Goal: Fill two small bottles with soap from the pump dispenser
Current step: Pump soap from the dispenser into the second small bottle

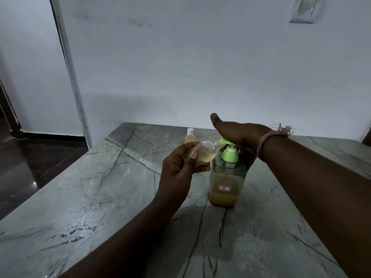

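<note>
**A:** Where is the pump dispenser?

**B:** Upright on the grey-green marble surface, a little right of centre. It is a clear square bottle with yellowish soap filling roughly its lower half, a small white label reading "35" on its front, and a green pump head on top.

**A:** And the hands?

**B:** The right hand lies flat on top of the pump head, palm down, fingers straight and thumb stretched out toward the wall. A pinkish thread is tied round that wrist. The left hand grips a small clear bottle, thumb across its near side and fingers curled beneath it.

**A:** How is that bottle held?

**B:** Tilted almost on its side, its neck pointing right and meeting the green spout. Some yellowish soap sits in its lower part. The two hands are near each other but not touching.

**A:** The other small bottle?

**B:** A second small bottle stands upright on the surface behind the left hand, nearer the wall. It has a white cap on and holds yellowish liquid.

**A:** Anything else around?

**B:** Wet droplets glisten on the surface at the near left. A pale wall rises behind, with a switch plate at the upper right and dark floor at the left.
</note>
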`<action>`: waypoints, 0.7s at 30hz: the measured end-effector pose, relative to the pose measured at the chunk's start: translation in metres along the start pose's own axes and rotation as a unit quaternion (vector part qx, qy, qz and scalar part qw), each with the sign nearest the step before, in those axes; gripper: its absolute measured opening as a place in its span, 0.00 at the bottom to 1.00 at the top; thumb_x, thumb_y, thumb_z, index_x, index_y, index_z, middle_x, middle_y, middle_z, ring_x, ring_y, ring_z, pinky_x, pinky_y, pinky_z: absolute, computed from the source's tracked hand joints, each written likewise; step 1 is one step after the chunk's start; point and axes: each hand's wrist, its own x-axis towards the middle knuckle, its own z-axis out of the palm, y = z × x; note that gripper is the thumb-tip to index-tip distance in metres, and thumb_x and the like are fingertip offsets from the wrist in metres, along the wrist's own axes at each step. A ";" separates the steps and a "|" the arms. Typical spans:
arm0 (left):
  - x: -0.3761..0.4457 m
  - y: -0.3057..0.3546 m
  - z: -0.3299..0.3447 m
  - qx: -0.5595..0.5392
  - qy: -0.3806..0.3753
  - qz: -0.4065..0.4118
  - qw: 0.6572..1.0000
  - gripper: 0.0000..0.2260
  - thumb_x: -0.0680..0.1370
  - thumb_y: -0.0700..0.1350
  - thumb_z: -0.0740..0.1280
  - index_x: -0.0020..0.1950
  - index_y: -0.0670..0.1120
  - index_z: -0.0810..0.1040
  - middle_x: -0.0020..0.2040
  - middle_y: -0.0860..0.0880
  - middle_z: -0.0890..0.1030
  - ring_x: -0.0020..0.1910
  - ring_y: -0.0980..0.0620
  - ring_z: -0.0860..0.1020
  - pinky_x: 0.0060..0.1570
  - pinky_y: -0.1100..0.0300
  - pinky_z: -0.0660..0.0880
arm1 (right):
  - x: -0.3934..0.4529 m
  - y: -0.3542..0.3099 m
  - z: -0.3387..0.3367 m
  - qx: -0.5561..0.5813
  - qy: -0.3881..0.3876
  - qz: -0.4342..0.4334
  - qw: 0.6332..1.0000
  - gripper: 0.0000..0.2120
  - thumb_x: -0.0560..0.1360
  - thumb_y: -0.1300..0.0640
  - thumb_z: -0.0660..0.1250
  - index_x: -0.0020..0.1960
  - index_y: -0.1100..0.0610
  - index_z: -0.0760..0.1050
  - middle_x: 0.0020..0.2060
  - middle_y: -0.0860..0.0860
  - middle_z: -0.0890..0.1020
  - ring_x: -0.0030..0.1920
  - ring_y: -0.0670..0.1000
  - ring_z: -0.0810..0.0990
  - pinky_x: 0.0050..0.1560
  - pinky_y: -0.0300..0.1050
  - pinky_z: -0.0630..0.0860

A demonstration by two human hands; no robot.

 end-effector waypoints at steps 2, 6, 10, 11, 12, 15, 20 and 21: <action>0.000 0.001 0.000 -0.001 -0.002 -0.004 1.000 0.10 0.83 0.37 0.62 0.61 0.43 0.80 0.58 0.43 0.84 0.53 0.40 0.84 0.48 0.50 0.83 | -0.009 -0.002 -0.004 0.025 -0.045 0.037 0.998 0.39 0.68 0.21 0.43 0.60 0.51 0.67 0.47 0.58 0.73 0.38 0.55 0.72 0.45 0.47 0.72; 0.000 0.000 0.002 -0.010 0.003 -0.003 1.000 0.10 0.83 0.36 0.61 0.60 0.44 0.80 0.58 0.43 0.83 0.54 0.40 0.84 0.47 0.52 0.83 | -0.003 -0.002 0.000 -0.003 0.017 -0.015 1.000 0.38 0.75 0.29 0.40 0.76 0.52 0.58 0.70 0.59 0.68 0.60 0.56 0.71 0.65 0.51 0.65; 0.000 -0.002 0.001 -0.004 0.001 -0.006 1.000 0.10 0.84 0.36 0.61 0.61 0.43 0.80 0.58 0.41 0.83 0.54 0.40 0.84 0.48 0.52 0.83 | -0.002 -0.002 0.005 -0.060 0.058 -0.050 0.995 0.35 0.80 0.36 0.40 0.76 0.58 0.59 0.73 0.59 0.64 0.71 0.59 0.65 0.71 0.51 0.61; 0.000 -0.002 0.001 -0.002 0.000 -0.008 1.000 0.10 0.84 0.37 0.61 0.61 0.43 0.80 0.58 0.40 0.83 0.53 0.40 0.84 0.48 0.52 0.83 | -0.002 -0.002 0.005 -0.059 0.058 -0.050 0.995 0.35 0.79 0.35 0.40 0.76 0.58 0.59 0.73 0.59 0.65 0.71 0.59 0.65 0.72 0.51 0.61; 0.000 -0.002 0.001 -0.001 0.001 -0.008 1.000 0.10 0.84 0.36 0.61 0.61 0.43 0.80 0.58 0.40 0.83 0.53 0.40 0.84 0.47 0.53 0.83 | -0.002 -0.003 0.005 -0.050 0.054 -0.044 0.996 0.36 0.79 0.34 0.40 0.76 0.57 0.59 0.72 0.59 0.66 0.70 0.60 0.66 0.71 0.51 0.62; 0.001 -0.001 0.001 -0.001 0.002 -0.004 1.000 0.10 0.84 0.36 0.61 0.61 0.42 0.79 0.58 0.42 0.83 0.53 0.40 0.84 0.47 0.53 0.83 | -0.004 -0.004 0.001 0.019 -0.017 0.024 0.999 0.44 0.69 0.23 0.44 0.71 0.52 0.65 0.57 0.57 0.72 0.55 0.60 0.74 0.65 0.58 0.67; 0.002 -0.003 -0.001 -0.006 0.005 -0.003 1.000 0.11 0.83 0.36 0.61 0.64 0.38 0.78 0.60 0.40 0.82 0.56 0.40 0.83 0.49 0.50 0.83 | -0.002 -0.004 0.000 0.040 -0.036 0.034 0.998 0.43 0.69 0.23 0.44 0.68 0.53 0.67 0.53 0.58 0.72 0.46 0.59 0.74 0.54 0.55 0.71; 0.003 -0.004 -0.001 -0.008 0.003 -0.002 1.000 0.11 0.83 0.36 0.61 0.64 0.38 0.78 0.60 0.39 0.82 0.56 0.40 0.83 0.49 0.50 0.83 | -0.001 -0.004 0.002 0.013 0.001 -0.002 1.000 0.40 0.74 0.27 0.42 0.73 0.53 0.63 0.57 0.58 0.73 0.53 0.59 0.75 0.60 0.54 0.70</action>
